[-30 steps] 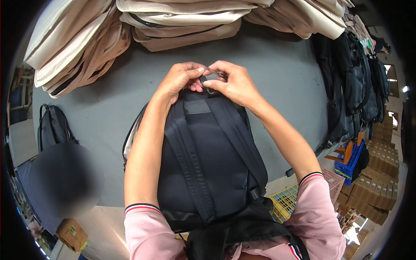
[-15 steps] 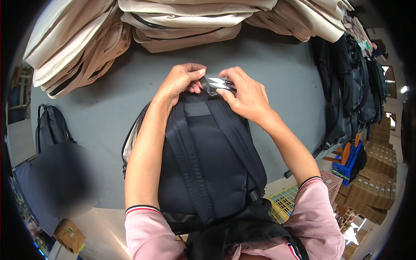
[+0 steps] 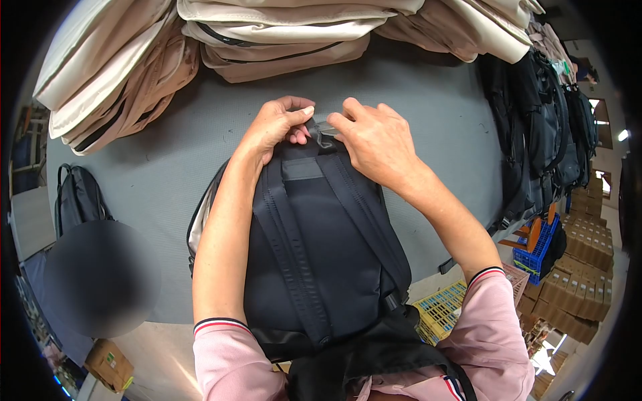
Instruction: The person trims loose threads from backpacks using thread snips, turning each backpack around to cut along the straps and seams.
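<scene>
Knuckles-up, the right hand point(image 3: 381, 140) has rolled over since half a second ago, when the metal snips showed plainly in its grip. Its fingers now curl closed near the left fingertips, with a pale grey piece point(image 3: 326, 127) showing beside them; whether that is a blade is unclear, as the hand covers the rest. The left hand point(image 3: 267, 130) has barely shifted and pinches a dark strip point(image 3: 313, 127) between thumb and fingers at the top end of a dark backpack point(image 3: 341, 247).

The backpack lies strap side up at the near edge of the grey bench point(image 3: 160, 167), top end pointing towards the far edge, lower end reaching the person's dark apron point(image 3: 361, 361). Both shoulder straps point(image 3: 294, 260) run down the back panel, and the body looks fully assembled. Work at the top end seems unfinished, since both hands are occupied there; no frame shows clearly whether anything has been cut.

Pale bags point(image 3: 287, 33) are piled along the far edge and into its left corner. Dark bags point(image 3: 545, 127) stand in a row at the right edge, and a small dark bag point(image 3: 81, 194) sits by the left edge. Past the near right corner are a yellow crate point(image 3: 441, 311) and a blue crate point(image 3: 538, 247).
</scene>
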The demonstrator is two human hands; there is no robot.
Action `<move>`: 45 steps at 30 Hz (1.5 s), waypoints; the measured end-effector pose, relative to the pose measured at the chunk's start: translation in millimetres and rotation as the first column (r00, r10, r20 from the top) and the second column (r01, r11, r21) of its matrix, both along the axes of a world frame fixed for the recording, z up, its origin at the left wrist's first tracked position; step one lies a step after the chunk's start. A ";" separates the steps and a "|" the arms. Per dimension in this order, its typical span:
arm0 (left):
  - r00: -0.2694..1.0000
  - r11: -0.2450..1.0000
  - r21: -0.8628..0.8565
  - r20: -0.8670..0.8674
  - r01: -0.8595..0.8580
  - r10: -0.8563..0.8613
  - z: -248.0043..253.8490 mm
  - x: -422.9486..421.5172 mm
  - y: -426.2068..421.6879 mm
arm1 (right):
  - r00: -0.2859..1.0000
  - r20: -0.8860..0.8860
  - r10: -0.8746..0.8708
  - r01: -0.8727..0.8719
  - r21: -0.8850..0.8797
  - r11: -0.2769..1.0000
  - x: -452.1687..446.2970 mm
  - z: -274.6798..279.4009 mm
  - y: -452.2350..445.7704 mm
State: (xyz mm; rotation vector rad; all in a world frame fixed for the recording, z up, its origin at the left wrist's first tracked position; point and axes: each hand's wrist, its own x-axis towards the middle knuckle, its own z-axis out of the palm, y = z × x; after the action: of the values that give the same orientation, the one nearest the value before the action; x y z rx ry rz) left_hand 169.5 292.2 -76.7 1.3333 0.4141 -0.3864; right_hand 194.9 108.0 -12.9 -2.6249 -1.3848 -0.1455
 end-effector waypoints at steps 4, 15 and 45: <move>1.000 1.000 0.003 -0.003 -0.010 0.010 0.7 0.0 -0.4 | 1.000 -0.017 0.001 0.000 0.023 1.000 0.2 -1.3 2.5; 1.000 0.999 -0.031 0.000 0.008 -0.008 -2.7 -0.1 3.2 | 0.181 -0.977 0.116 0.656 0.208 0.725 7.7 -37.7 -11.2; 0.989 0.655 0.754 -0.060 -0.041 0.131 23.4 -149.9 -2.6 | -0.019 -0.973 0.228 0.782 0.128 0.610 -70.9 -21.2 -71.2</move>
State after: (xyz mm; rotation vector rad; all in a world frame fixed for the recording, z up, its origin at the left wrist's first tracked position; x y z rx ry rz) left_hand 19.6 289.6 -53.3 2.1090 0.7868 -0.2003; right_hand 124.0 36.8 -34.1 -1.4147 0.0156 0.8318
